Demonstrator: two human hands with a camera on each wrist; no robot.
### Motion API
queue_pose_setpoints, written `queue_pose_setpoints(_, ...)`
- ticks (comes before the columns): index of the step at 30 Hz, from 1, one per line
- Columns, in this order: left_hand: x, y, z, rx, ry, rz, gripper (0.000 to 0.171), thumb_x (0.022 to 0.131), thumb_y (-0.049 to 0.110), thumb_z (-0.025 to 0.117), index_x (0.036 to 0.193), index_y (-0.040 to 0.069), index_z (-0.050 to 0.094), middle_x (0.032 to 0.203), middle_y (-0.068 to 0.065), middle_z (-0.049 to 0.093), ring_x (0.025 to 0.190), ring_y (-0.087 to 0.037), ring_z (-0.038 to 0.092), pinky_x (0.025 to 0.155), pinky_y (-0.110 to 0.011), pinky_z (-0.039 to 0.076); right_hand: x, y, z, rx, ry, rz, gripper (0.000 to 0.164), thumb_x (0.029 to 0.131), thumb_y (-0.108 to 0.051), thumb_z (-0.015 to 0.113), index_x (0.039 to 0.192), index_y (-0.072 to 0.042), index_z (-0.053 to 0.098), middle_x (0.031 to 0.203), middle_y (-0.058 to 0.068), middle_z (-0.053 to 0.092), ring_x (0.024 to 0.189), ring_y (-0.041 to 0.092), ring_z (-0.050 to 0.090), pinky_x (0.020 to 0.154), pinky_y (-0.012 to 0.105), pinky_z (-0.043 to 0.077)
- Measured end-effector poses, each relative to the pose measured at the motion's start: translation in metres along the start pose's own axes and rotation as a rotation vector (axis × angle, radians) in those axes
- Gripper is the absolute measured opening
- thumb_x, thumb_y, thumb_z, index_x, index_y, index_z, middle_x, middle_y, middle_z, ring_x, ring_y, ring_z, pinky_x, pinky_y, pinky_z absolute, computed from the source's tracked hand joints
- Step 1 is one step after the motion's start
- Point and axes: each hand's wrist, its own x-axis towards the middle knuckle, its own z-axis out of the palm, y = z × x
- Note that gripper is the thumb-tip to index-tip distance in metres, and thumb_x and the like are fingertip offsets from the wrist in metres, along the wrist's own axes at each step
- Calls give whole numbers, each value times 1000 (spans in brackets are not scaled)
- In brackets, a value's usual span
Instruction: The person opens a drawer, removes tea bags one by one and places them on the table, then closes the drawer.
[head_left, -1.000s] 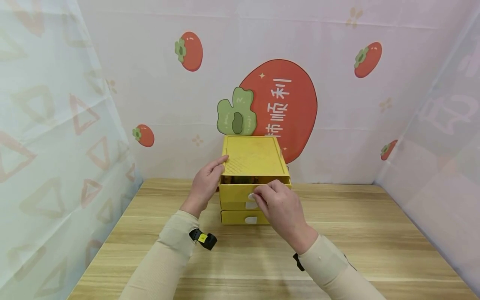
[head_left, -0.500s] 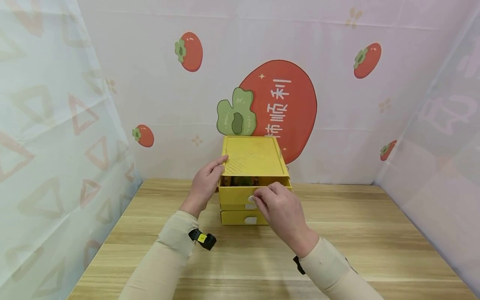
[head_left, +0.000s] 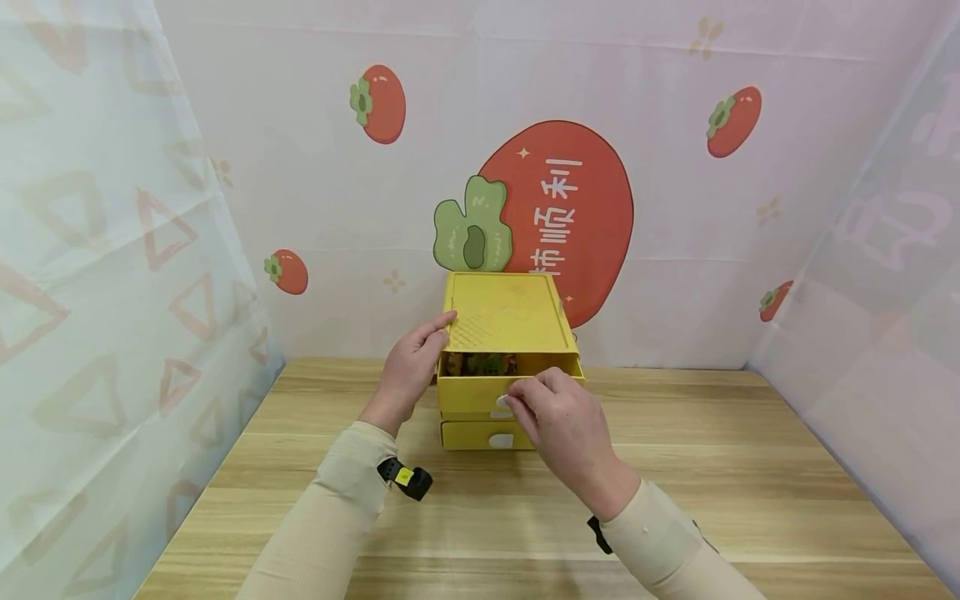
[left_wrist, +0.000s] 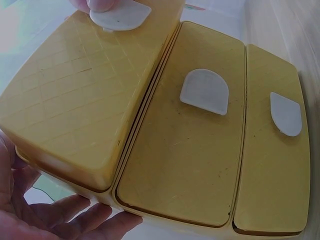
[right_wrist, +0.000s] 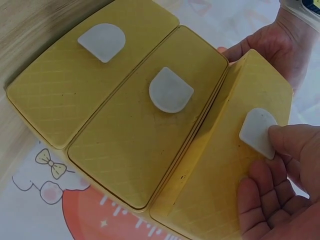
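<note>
A small yellow drawer unit [head_left: 510, 312] with three stacked drawers stands on the table, its top drawer [head_left: 468, 395] pulled partway out. Green and brown items [head_left: 487, 364] show inside that drawer, their kind unclear. My right hand [head_left: 567, 433] pinches the white tab handle [right_wrist: 256, 132] on the top drawer's front between thumb and fingers. At the unit's left side my left hand [head_left: 408, 367] steadies it, fingers extended along the side wall and a fingertip at the top edge. The middle drawer [left_wrist: 185, 140] and bottom drawer [left_wrist: 272, 175] are closed, each with a white tab.
The wooden table [head_left: 697, 467] spreads around the unit. Behind it hangs a pale backdrop [head_left: 450, 108] with printed persimmons, and cloth walls [head_left: 112, 250] rise at both sides. A black strap [head_left: 405, 477] is around the left wrist.
The top drawer has slid farther out toward me with my right hand on its handle, and more of its contents shows. My left hand has stayed put.
</note>
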Motion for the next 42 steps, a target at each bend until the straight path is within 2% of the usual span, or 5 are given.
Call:
queue_pose_setpoints(15, -1, 1, 0, 0, 1, 1, 44, 112, 38, 40, 153, 32, 54, 155, 3, 53, 42, -13, 25, 42, -27, 28, -2, -4, -4, 0, 1, -10, 15, 85, -19, 89, 91, -14, 77, 81, -1, 63, 72, 13, 60, 58, 27, 54)
queue_pose_setpoints(21, -1, 0, -1, -5, -7, -1, 44, 112, 38, 40, 153, 33, 54, 137, -7, 62, 42, -13, 24, 42, -27, 27, -3, -5, -4, -2, -6, -5, 15, 85, -21, 89, 91, -14, 76, 81, -1, 63, 72, 12, 60, 58, 27, 54)
queue_pose_setpoints(27, -3, 0, -1, -3, -12, -1, 45, 112, 39, 39, 153, 33, 53, 157, 4, 50, 43, -14, 25, 43, -29, 29, -4, -6, -5, 5, -9, 0, 16, 85, -23, 89, 91, -15, 77, 81, -2, 63, 71, 12, 60, 57, 26, 53)
queue_pose_setpoints(35, -2, 0, -1, 16, -7, 1, 45, 111, 40, 38, 153, 34, 53, 159, 7, 48, 47, -18, 26, 48, -33, 34, -5, -8, -7, 15, 10, -10, 15, 84, -20, 89, 90, -14, 76, 80, -2, 63, 70, 12, 59, 57, 27, 53)
queue_pose_setpoints(42, -2, -1, 0, 19, -6, 11, 45, 112, 40, 38, 154, 32, 52, 160, 7, 47, 72, -29, 43, 61, -39, 39, -5, -9, -8, 20, 22, -18, 15, 84, -20, 90, 89, -14, 77, 79, -2, 63, 70, 11, 59, 56, 26, 53)
